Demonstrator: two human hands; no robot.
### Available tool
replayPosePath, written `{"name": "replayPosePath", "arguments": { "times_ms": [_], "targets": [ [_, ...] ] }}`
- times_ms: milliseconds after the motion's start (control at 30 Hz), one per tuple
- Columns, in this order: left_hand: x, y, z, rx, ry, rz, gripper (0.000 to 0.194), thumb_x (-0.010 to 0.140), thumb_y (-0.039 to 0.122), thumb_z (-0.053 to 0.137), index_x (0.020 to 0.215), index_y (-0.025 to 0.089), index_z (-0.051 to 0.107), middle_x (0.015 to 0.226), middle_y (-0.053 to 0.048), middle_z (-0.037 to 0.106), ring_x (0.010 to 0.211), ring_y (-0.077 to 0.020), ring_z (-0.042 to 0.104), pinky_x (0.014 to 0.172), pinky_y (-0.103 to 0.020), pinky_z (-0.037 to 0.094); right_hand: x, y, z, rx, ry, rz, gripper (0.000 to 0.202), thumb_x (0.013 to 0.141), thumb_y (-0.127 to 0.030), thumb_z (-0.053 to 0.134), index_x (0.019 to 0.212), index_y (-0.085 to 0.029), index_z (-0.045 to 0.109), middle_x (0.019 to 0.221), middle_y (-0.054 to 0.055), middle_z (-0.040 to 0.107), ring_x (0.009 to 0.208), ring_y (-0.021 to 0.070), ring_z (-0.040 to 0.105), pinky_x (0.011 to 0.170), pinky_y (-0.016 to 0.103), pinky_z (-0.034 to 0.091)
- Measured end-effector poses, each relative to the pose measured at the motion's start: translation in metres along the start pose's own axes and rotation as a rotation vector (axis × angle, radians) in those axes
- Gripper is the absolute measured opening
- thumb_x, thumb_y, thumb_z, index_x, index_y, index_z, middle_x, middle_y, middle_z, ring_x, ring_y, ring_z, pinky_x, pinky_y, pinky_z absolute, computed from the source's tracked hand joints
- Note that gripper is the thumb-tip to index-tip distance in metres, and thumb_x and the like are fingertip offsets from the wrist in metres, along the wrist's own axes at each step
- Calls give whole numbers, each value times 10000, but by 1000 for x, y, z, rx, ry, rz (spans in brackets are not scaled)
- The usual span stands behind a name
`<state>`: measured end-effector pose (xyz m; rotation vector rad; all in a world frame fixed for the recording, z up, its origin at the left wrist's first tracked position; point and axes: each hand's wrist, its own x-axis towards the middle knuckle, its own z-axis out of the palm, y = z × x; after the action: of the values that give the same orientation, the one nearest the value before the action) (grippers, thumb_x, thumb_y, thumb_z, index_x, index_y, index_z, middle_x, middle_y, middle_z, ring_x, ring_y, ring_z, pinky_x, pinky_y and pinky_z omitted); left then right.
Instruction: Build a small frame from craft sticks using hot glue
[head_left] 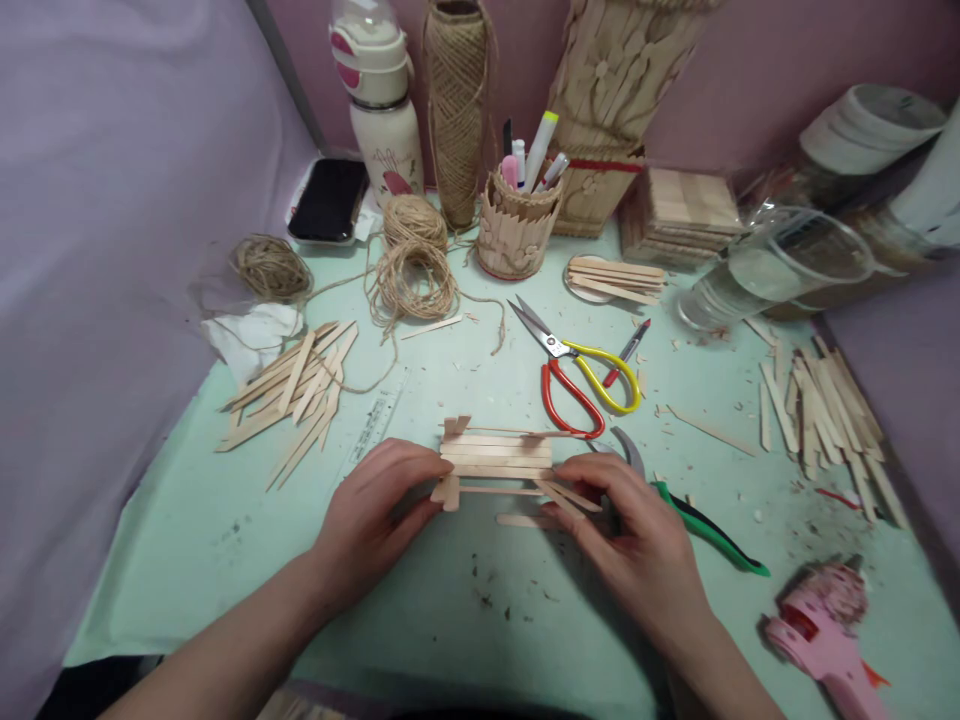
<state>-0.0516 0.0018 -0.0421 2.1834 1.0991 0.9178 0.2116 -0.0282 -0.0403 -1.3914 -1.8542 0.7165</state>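
A small assembly of flat wooden sticks (496,456) lies between my two hands, its slats running left to right with short crossed pieces at the ends. My left hand (379,505) pinches its left end between thumb and fingers. On the other side, my right hand (634,520) has its thumb and fingers closed on the right end, where slanted sticks stick out. Under the assembly, near my right thumb, a loose stick (517,520) rests on the table. Green-handled cutters (709,530) lie just beyond my right hand.
Scissors (555,346) and a red pen (627,352) lie ahead. Stick piles are left (296,390) and right (821,415). A pink glue gun (821,635) lies front right. Twine (415,280), a bottle (386,140), a pen cup (517,235) and a clear jug (780,265) stand behind.
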Motion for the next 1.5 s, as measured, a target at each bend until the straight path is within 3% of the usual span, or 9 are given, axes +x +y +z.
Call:
{"name": "replayPosePath", "arguments": {
  "times_ms": [200, 667, 1033, 1500],
  "targets": [
    [3, 2, 2, -52, -6, -20, 247, 855, 40, 602, 1053, 188, 612, 931, -31, 677, 881, -137, 615, 791, -243, 492, 3, -1, -1, 4, -12, -72, 233, 874, -73, 599, 1054, -220, 609, 991, 41, 660, 945, 165, 610, 798, 284, 506],
    [5, 0, 4, -133, 12, 22, 253, 843, 11, 611, 1036, 173, 627, 920, -53, 680, 869, -165, 625, 784, -309, 498, 6, 1, 2, 37, -40, -100, 274, 851, -7, 564, 1032, -208, 611, 967, 55, 662, 923, 180, 603, 774, 310, 503],
    [10, 3, 3, -103, 36, 26, 153, 888, 92, 582, 967, 199, 657, 854, -41, 719, 804, -165, 668, 739, -308, 524, 7, -1, 2, 30, -12, -79, 187, 883, -67, 568, 966, -224, 627, 899, 45, 684, 862, 192, 630, 728, 323, 510],
    [9, 5, 8, -99, 104, -59, 83, 846, 126, 678, 800, 195, 682, 757, -13, 724, 742, -141, 670, 713, -266, 545, 9, -5, 5, -27, 53, -99, 114, 906, -126, 584, 859, -217, 635, 809, 12, 681, 780, 155, 619, 688, 289, 495]
  ]
}}
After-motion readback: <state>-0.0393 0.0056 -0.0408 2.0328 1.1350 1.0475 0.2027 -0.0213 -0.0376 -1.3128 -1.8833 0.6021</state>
